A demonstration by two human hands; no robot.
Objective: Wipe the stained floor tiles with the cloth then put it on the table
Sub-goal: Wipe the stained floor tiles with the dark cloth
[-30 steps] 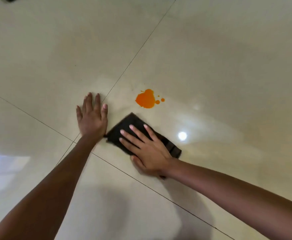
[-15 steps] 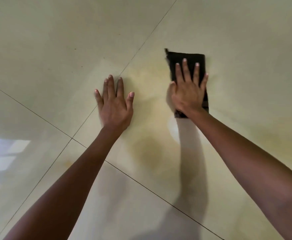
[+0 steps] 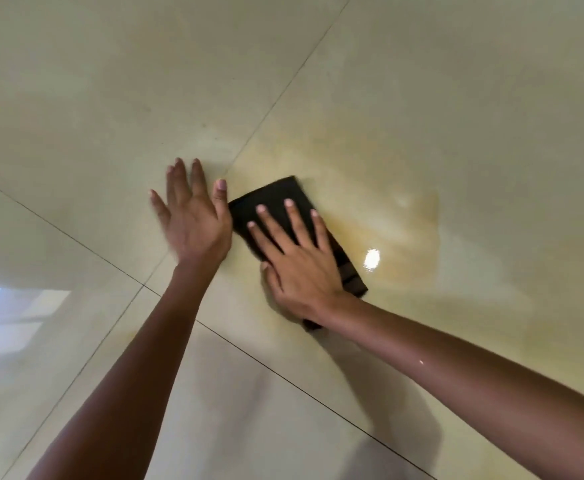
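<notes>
Right grip (image 3: pixel 301 268) lies flat on the cloth (image 3: pixel 276 195) and presses it to the floor. Its fingers (image 3: pixel 292 220) are straight and spread with nothing curled round the fabric, and the thumb sits off the cloth's near edge on the tile. Left grip (image 3: pixel 193 223) is likewise released, palm down on bare tile, fingers straight and slightly fanned. Its thumb is just beside the cloth's left corner; motion blur hides whether the two touch.

Glossy cream floor tiles (image 3: pixel 456 98) fill the whole view. Thin dark grout lines (image 3: pixel 283 95) divide them, and two of the lines cross close to the left wrist. One runs diagonally up and away past the left grip's fingertips.

On the tile right of that diagonal line, a pale yellow-orange smear (image 3: pixel 404 216) spreads as a thin wet film. It surrounds the cloth and reaches well out to the right.

Both bare forearms come in from the lower edge and cast soft shadows (image 3: pixel 370 410) on the nearer tiles.

The cloth is black and folded into an oblong. It lies flat and angled on the smeared tile, its far end showing beyond the fingertips and its near end tucked under the right wrist.

A bluish window reflection (image 3: pixel 3 313) shows at the left edge. A small bright glint (image 3: pixel 372 259) sits just right of the cloth.
</notes>
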